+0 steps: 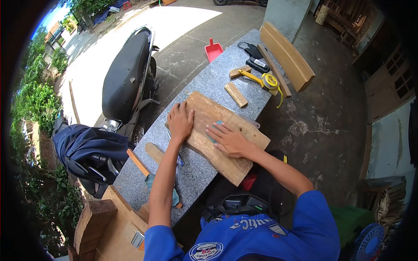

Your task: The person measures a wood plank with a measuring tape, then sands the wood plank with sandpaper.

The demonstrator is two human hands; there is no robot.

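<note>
A thick wooden board (pixel 209 108) lies slantwise across the granite tabletop (pixel 196 82), its near end jutting past the table edge. My left hand (pixel 180 122) rests flat on the board's left part, fingers stretched out and holding nothing. On the board's middle, my right hand (pixel 230 140) is laid over a small light-blue piece (pixel 213 132). Most of that piece is hidden under the fingers, so its kind cannot be made out. Beyond the board sit a short wood block (pixel 236 95) and a yellow tape measure (pixel 269 81).
Long wooden planks (pixel 287 56) lie along the table's far right side. A strip of wood (pixel 138 163) and other pieces are at the near left. A motorbike (pixel 126 76) stands left of the table. A red dustpan (pixel 214 51) is on the floor behind.
</note>
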